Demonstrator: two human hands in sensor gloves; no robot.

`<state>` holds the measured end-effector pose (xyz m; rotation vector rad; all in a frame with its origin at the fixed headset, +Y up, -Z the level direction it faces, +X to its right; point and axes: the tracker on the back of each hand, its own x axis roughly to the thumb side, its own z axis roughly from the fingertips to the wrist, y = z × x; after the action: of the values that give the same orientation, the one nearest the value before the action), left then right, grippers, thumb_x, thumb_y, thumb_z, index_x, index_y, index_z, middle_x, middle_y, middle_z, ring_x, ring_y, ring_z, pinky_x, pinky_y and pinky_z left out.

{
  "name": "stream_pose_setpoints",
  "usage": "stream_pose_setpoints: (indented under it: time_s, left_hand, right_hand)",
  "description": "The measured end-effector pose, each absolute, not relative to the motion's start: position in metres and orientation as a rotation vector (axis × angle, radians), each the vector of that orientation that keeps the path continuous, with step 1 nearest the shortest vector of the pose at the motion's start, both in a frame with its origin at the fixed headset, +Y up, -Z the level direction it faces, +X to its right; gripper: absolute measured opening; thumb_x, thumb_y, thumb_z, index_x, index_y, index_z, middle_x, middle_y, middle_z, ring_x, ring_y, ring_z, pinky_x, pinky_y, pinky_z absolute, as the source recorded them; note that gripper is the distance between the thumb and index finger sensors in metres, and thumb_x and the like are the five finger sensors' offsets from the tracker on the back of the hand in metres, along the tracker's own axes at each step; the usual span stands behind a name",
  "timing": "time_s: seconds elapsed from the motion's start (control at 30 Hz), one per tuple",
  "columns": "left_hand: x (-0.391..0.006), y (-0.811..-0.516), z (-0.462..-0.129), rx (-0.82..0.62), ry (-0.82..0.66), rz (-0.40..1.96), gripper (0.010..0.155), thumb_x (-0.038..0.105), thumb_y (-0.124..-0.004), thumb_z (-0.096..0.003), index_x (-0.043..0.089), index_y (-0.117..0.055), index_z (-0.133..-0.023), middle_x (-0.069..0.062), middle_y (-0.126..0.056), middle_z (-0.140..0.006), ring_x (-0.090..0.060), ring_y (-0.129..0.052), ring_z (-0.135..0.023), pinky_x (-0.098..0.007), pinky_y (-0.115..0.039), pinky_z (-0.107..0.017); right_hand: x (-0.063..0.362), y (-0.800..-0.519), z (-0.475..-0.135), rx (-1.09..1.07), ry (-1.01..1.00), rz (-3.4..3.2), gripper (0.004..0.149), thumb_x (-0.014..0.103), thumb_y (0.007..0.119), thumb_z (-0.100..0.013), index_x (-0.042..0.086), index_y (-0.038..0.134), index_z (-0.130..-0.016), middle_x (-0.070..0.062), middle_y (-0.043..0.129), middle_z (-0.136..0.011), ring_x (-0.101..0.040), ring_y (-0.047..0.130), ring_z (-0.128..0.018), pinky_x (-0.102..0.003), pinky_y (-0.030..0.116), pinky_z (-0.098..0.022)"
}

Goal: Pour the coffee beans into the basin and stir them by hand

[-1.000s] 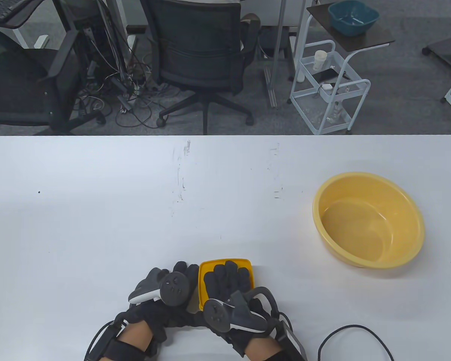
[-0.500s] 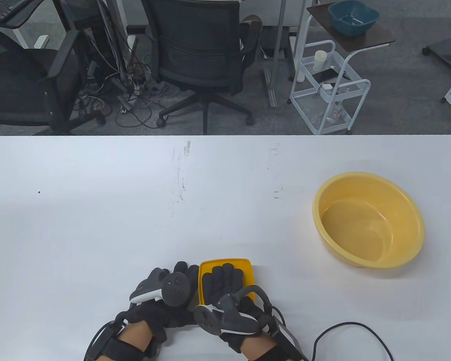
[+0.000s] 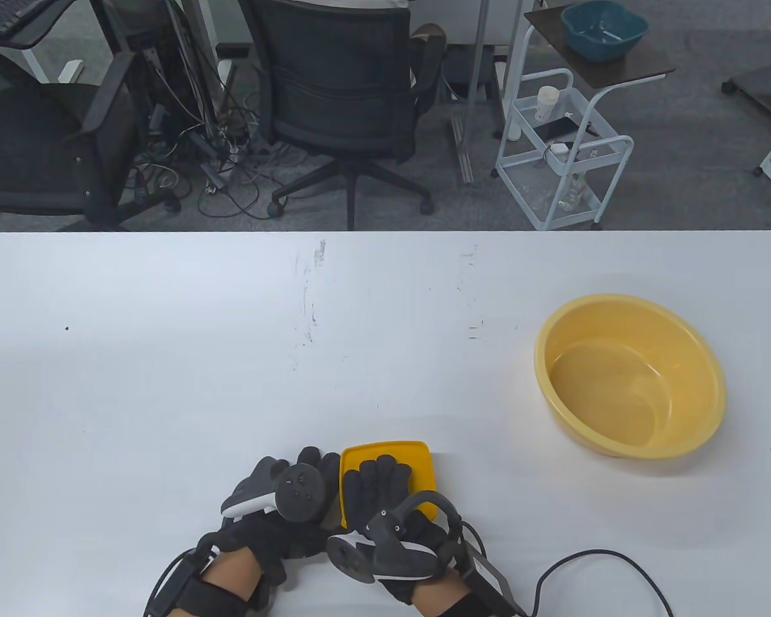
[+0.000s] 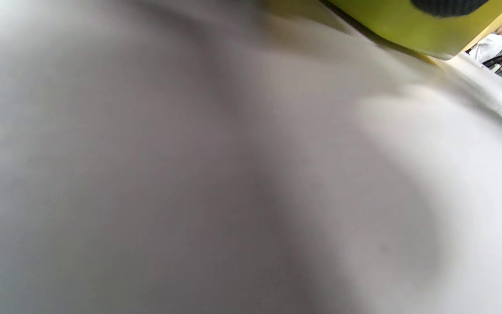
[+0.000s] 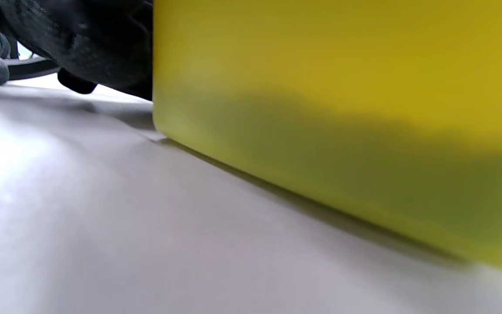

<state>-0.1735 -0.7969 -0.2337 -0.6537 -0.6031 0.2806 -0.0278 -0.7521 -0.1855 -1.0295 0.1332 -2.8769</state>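
Surroundings: office floor of grey carpet beyond the far edge of the work area, with a black mesh office chair (image 3: 344, 96), a white wire trolley (image 3: 562, 148) and a small dark side table carrying a teal plastic basin (image 3: 604, 29).
Surface: white tabletop (image 3: 231, 360), scuffed near its far middle; a black cable (image 3: 607, 569) loops across its near right corner.
Basin: round yellow plastic basin (image 3: 629, 376) standing upright on the right of the surface, well apart from both hands; nothing shows inside it.
Container: square yellow plastic box with a yellow lid (image 3: 417, 459), resting flat on the surface near the front edge, between the two hands. The right wrist view shows its yellow side wall (image 5: 342, 131) close up, its base on the surface. Contents cannot be seen.
Left hand: the left hand (image 3: 295, 508) in a black glove lies against the left side of the box, with its fingers (image 3: 318, 463) reaching along that side. Whether they curl round the box cannot be told; the tracker hides them.
Right hand: the right hand (image 3: 385, 501) lies on top of the lid, its fingers (image 3: 379, 475) spread fairly straight and pressing on the yellow cover, not wrapped round it.
Left wrist view: mostly blurred white surface, with a yellow edge of the box (image 4: 408, 26) at the top.
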Motion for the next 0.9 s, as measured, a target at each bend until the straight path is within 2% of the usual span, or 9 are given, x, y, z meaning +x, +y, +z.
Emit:
stream_pose_setpoints:
  time_s: [0.2,0.23,0.27,0.3,0.5,0.57,0.63,0.7,0.9]
  left_hand:
    - [-0.174,-0.797,-0.234,-0.658,-0.605,0.290,0.098,0.069,-0.056,-0.0503,0.013,0.003,-0.104,-0.013,0.002,-0.117,-0.044,0.008,-0.106,-0.067,-0.003,-0.068]
    - [-0.174,-0.797,-0.234,-0.658,-0.605,0.290,0.098,0.071,-0.055,-0.0499,0.013,0.003,-0.104,-0.013,0.002,-0.117,-0.044,0.008,-0.106,-0.067,-0.003,-0.068]
    - [-0.174,-0.797,-0.235,-0.662,-0.611,0.294,0.101,0.073,-0.054,-0.0484,0.012,0.003,-0.105,-0.014,0.002,-0.117,-0.045,0.009,-0.105,-0.067,-0.002,-0.067]
    - [-0.174,-0.797,-0.234,-0.663,-0.608,0.309,0.101,0.074,-0.055,-0.0482,0.012,0.002,-0.105,-0.014,0.002,-0.117,-0.045,0.008,-0.105,-0.067,-0.002,-0.067]
    - [-0.177,-0.795,-0.236,-0.685,-0.638,0.384,0.105,0.077,-0.053,-0.0461,0.009,0.000,-0.106,-0.018,0.000,-0.117,-0.047,0.008,-0.105,-0.069,-0.001,-0.066]
    - [-0.180,-0.794,-0.236,-0.696,-0.659,0.433,0.101,0.076,-0.045,-0.0469,0.008,-0.001,-0.107,-0.020,-0.002,-0.117,-0.047,0.008,-0.105,-0.068,-0.001,-0.065]
    - [-0.183,-0.794,-0.236,-0.699,-0.652,0.481,0.097,0.074,-0.044,-0.0491,0.008,-0.005,-0.108,-0.019,-0.005,-0.118,-0.046,0.007,-0.106,-0.067,-0.001,-0.065]
    - [-0.182,-0.794,-0.236,-0.704,-0.635,0.476,0.083,0.066,-0.034,-0.0550,0.009,-0.004,-0.108,-0.018,-0.004,-0.117,-0.044,0.007,-0.105,-0.066,0.000,-0.065]
    - [-0.178,-0.795,-0.234,-0.698,-0.608,0.481,0.086,0.068,-0.036,-0.0559,0.008,-0.002,-0.108,-0.020,-0.003,-0.117,-0.045,0.008,-0.105,-0.067,0.000,-0.065]
  right_hand:
    - [-0.027,-0.752,-0.185,-1.050,0.181,-2.867,0.077,0.052,0.055,-0.047,-0.012,0.055,-0.091,-0.038,0.055,-0.083,-0.063,0.060,-0.077,-0.070,0.055,-0.057]
    - [-0.027,-0.752,-0.185,-1.051,0.184,-2.866,0.077,0.052,0.051,-0.047,-0.011,0.055,-0.091,-0.037,0.057,-0.082,-0.062,0.063,-0.076,-0.069,0.057,-0.056]
    - [-0.020,-0.744,-0.186,-1.032,0.286,-2.948,0.076,0.053,0.048,-0.047,-0.009,0.060,-0.089,-0.034,0.063,-0.081,-0.058,0.069,-0.076,-0.066,0.062,-0.056]
    - [-0.017,-0.744,-0.192,-1.110,0.170,-3.072,0.075,0.051,0.050,-0.048,-0.011,0.060,-0.089,-0.036,0.062,-0.080,-0.060,0.065,-0.075,-0.068,0.059,-0.055]
    - [-0.011,-0.742,-0.192,-1.067,0.206,-3.144,0.075,0.052,0.050,-0.048,-0.009,0.062,-0.089,-0.033,0.063,-0.082,-0.058,0.065,-0.077,-0.066,0.058,-0.057]
    - [-0.010,-0.742,-0.193,-1.059,0.216,-3.170,0.074,0.052,0.050,-0.048,-0.008,0.063,-0.089,-0.032,0.064,-0.082,-0.056,0.065,-0.077,-0.065,0.058,-0.058]
    - [-0.008,-0.742,-0.194,-1.047,0.216,-3.198,0.074,0.052,0.049,-0.048,-0.008,0.063,-0.089,-0.031,0.064,-0.082,-0.055,0.066,-0.078,-0.064,0.058,-0.058]
    - [-0.007,-0.742,-0.194,-1.047,0.211,-3.231,0.073,0.052,0.049,-0.049,-0.008,0.064,-0.089,-0.031,0.064,-0.082,-0.055,0.065,-0.078,-0.064,0.057,-0.059]
    - [-0.001,-0.739,-0.197,-1.039,0.142,-3.324,0.073,0.052,0.051,-0.049,-0.007,0.063,-0.090,-0.030,0.064,-0.084,-0.054,0.064,-0.080,-0.064,0.056,-0.060]
